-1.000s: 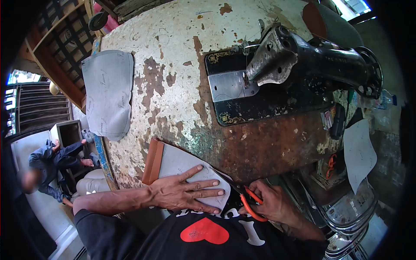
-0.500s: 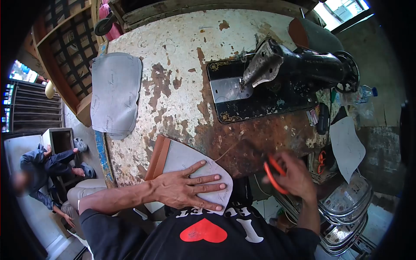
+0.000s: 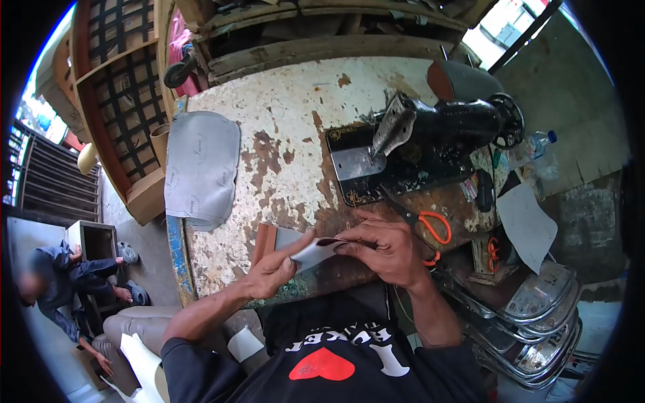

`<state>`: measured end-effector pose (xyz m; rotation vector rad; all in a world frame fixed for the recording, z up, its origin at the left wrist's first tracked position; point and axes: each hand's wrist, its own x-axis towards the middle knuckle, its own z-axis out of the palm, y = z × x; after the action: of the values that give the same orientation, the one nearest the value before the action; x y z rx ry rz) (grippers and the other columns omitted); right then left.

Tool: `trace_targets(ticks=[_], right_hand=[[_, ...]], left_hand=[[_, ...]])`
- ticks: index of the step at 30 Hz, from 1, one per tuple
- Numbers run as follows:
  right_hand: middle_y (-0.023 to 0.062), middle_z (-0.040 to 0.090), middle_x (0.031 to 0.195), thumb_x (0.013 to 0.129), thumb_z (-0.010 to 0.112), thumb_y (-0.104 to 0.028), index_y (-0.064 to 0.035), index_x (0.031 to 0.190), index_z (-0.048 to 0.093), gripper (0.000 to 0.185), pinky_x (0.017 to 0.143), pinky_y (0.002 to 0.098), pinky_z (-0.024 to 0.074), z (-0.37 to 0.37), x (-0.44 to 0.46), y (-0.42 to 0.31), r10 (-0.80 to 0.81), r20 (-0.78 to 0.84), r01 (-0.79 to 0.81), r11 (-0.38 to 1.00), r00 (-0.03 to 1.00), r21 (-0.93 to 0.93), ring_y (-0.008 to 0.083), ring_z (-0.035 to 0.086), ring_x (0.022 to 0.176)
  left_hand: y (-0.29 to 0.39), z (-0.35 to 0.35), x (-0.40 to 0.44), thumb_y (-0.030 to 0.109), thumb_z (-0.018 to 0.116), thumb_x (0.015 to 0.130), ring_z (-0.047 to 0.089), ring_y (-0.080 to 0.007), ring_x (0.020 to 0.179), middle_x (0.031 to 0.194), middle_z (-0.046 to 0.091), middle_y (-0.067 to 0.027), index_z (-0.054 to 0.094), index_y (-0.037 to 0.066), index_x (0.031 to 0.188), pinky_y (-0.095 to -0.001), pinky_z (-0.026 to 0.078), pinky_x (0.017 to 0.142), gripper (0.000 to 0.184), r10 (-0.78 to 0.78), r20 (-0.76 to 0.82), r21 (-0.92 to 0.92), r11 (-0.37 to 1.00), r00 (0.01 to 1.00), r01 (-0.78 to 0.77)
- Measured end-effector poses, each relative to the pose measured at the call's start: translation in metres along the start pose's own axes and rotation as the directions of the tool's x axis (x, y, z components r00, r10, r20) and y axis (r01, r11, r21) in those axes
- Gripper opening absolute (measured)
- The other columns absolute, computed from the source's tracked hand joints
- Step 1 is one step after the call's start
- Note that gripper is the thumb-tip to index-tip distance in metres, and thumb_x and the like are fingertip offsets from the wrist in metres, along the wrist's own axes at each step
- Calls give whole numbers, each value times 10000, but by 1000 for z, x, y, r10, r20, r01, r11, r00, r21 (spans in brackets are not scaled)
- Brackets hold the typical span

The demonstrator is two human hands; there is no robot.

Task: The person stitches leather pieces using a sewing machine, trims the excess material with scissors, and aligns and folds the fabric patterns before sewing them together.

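Grey-backed piece, folded between two hands at the bench edge

We judge slipping the main risk: a slack right pinch could let the folded part spring back, or uneven pull could set the crease crooked. Squeezing too hard might buckle the brown band at its far-left end. Also noted: scissors lie just beside the right hand, handles toward the near edge of the table; a careless sweep of the wrist could knock them off.

Pose: left hand grips the piece, thumb uppermost, fingers mostly hidden beneath. Right hand pinches the folded edge between thumb and forefinger, wrist bent inward. Both forearms angle in from the sides. We cannot tell whether the piece touches the tabletop.
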<state>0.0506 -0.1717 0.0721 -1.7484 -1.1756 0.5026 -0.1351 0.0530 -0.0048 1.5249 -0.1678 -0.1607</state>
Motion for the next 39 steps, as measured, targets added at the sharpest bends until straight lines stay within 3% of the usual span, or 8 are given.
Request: trace_targets(ticks=[5, 7, 13, 21, 23, 24, 27, 39], right_hand=[[115, 807, 925, 925, 806, -152, -9, 1049, 813, 190, 813, 314, 580, -26, 32, -51, 158, 10, -158, 982, 987, 106, 117, 752, 839], [97, 806, 915, 893, 815, -67, 44, 1036, 808, 182, 760, 265, 572, -43, 51, -69, 175, -47, -153, 941, 983, 301, 83, 715, 810], [142, 810, 906, 834, 873, -236, 15, 1074, 818, 352, 783, 305, 563, -57, 117, -63, 187, 159, -195, 980, 970, 38, 148, 719, 814], [131, 813, 951, 783, 900, -280, -49, 1084, 836, 384, 844, 333, 572, 19, 153, 69, 350, 212, -334, 936, 912, -111, 205, 751, 865], [168, 813, 994, 746, 911, -314, -73, 1088, 837, 424, 865, 353, 583, 25, 158, 75, 359, 221, -342, 933, 907, -113, 255, 782, 914], [166, 813, 993, 745, 911, -316, -79, 1086, 838, 422, 862, 351, 584, 26, 161, 73, 348, 224, -321, 935, 911, -148, 257, 783, 908], [165, 812, 979, 734, 913, -326, -85, 1081, 839, 430, 856, 350, 588, 28, 167, 77, 361, 264, -327, 931, 895, -163, 271, 786, 897], [185, 807, 987, 719, 909, -330, -60, 1085, 834, 461, 871, 353, 578, 32, 180, 86, 330, 297, -281, 939, 896, -197, 265, 780, 914]], left_hand=[[78, -2, 3, 334, 606, 1085, 480, -276, 1458, 1668, 439, -154, 305, 54, 1673, -402, 350, 1202, 718, 38, -252, 232, 973, 967, 22], [116, -3, -2, 196, 732, 1012, 617, -238, 1307, 1480, 640, -109, 445, 21, 1589, -364, 454, 1108, 667, -420, -227, 219, 857, 879, 466], [88, 21, -21, 126, 790, 964, 680, -161, 1148, 1235, 736, -146, 544, -51, 1452, -337, 539, 996, 575, -158, -483, -149, 984, 861, 97], [47, 35, -13, 154, 851, 858, 636, -395, 1261, 1374, 638, -262, 423, 10, 1567, -471, 481, 1088, 840, -175, -809, 330, 654, 561, 680], [41, 37, -14, 259, 810, 898, 510, -380, 1436, 1483, 557, -275, 417, 75, 1601, -599, 357, 1174, 826, 342, -659, 743, 156, 670, 651], [38, 36, -14, 302, 747, 948, 336, -349, 1564, 1605, 447, -225, 438, 121, 1605, -654, 204, 1246, 748, 301, -617, 785, 174, 727, 595], [38, 42, -13, 298, 690, 990, 336, -336, 1570, 1621, 460, -156, 470, 161, 1594, -632, 188, 1275, 658, 166, -341, 933, 185, 926, 310], [19, 37, -11, 427, 508, 1058, 281, -320, 1602, 1716, 359, -66, 438, 253, 1630, -601, 139, 1304, 602, -50, -320, 916, 237, 946, 323]])
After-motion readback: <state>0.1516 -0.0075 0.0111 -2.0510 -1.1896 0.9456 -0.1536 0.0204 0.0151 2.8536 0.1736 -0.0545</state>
